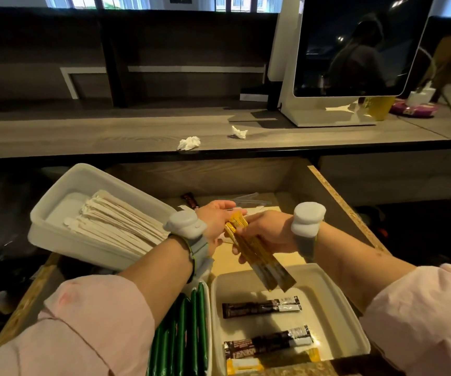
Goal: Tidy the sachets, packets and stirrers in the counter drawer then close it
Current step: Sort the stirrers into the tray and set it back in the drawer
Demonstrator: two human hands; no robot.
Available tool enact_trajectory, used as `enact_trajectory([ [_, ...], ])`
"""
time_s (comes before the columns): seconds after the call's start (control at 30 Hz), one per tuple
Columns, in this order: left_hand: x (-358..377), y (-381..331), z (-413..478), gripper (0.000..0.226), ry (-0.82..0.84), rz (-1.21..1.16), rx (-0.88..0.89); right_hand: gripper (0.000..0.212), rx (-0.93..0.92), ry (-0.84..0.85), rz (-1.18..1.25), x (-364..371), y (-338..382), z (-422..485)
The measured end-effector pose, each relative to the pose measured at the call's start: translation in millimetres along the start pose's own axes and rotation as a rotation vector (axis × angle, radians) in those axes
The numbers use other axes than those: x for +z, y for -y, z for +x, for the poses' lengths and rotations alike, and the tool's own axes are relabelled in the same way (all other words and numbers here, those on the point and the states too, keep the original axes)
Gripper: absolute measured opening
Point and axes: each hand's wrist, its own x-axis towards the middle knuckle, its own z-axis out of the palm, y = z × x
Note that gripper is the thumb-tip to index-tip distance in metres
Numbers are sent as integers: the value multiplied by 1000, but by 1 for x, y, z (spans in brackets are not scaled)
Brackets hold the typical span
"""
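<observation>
Held as a bundle: gold sachets (256, 253), above the open drawer (341, 196), lower ends hanging over the white tub (354, 316) of dark sachets (262, 308). Looks light, thin and bendy, with slick foil likely to slide and fan out. Gripped round the middle by the right hand (270, 234), fingers (242, 259) curled underneath; touched at the upper ends by the left hand (213, 221), fingers nearly straight. Probably best pinched mid-length, ends squared first. Further left, stirrers (115, 223) and green packets (189, 329).
</observation>
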Motion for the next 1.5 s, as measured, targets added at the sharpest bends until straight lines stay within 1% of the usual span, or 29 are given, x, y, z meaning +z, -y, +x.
enact_trajectory([
  [0.03, 1, -1, -4, 22, 18, 64, -4, 15, -1, 16, 41, 2, -2, -4],
  [0.07, 0, -2, -6, 27, 40, 103, -28, 15, 9, 38, 3, 1, -3, -5],
  [0.13, -7, -2, -8, 32, 65, 77, -89, 16, 83, 124, -263, 2, -8, -12],
  [0.2, -14, 0, -6, 34, 32, 1, -88, 18, 186, 220, -647, 10, -15, -14],
  [0.23, -16, 1, -6, 35, 28, -24, -81, 26, 213, 252, -858, 17, -19, -12],
  [0.27, -16, 2, -7, 35, 36, -33, -81, 34, 222, 289, -1009, 25, -25, -8],
  [0.33, -12, 3, -10, 32, 59, -4, -87, 41, 202, 336, -1123, 40, -35, 1],
  [0.43, -7, 5, -11, 29, 80, 50, -103, 41, 124, 334, -1156, 50, -44, 11],
  [0.5, -7, 5, -11, 24, 72, 52, -94, 42, 98, 332, -1134, 47, -43, 16],
  [0.57, -13, 5, -9, 21, 38, 16, -71, 39, 110, 299, -995, 40, -39, 19],
  [0.67, -26, 3, -1, 37, -49, -138, 19, 28, 138, 237, -752, 25, -24, 20],
  [0.73, -34, -1, 3, 41, -142, -217, 68, 26, 117, 106, -662, 14, -16, 30],
  [0.8, -39, -3, 3, 44, -180, -231, 97, 26, 26, -90, -684, 4, -10, 48],
  [0.83, -40, -2, 3, 44, -197, -217, 102, 28, -15, -169, -740, -1, -9, 60],
  [0.87, -42, -2, 8, 45, -228, -203, 105, 31, -42, -207, -815, -6, -6, 77],
  [0.93, -46, 0, 15, 45, -286, -210, 115, 38, -71, -227, -913, -10, -3, 108],
  [1.03, -51, 2, 22, 43, -336, -233, 98, 40, -150, -282, -858, -11, 8, 149],
  [1.1, -53, 3, 26, 43, -351, -225, 83, 47, -179, -288, -855, -12, 15, 176],
  [1.17, -55, 6, 30, 40, -384, -223, 37, 58, -162, -280, -997, -12, 16, 198],
  [1.2, -56, 6, 31, 39, -385, -226, 22, 60, -163, -294, -1057, -10, 16, 207],
  [1.27, -58, 8, 31, 38, -360, -245, 11, 54, -164, -313, -1106, -6, 12, 218],
  [1.33, -63, 9, 34, 38, -350, -258, -1, 53, -178, -255, -1160, -5, 11, 228],
  [1.43, -66, 12, 38, 36, -339, -255, -16, 62, -129, -95, -1274, -10, 12, 225],
  [1.5, -66, 13, 38, 41, -324, -232, -10, 53, -161, -46, -1278, -11, 17, 217],
])
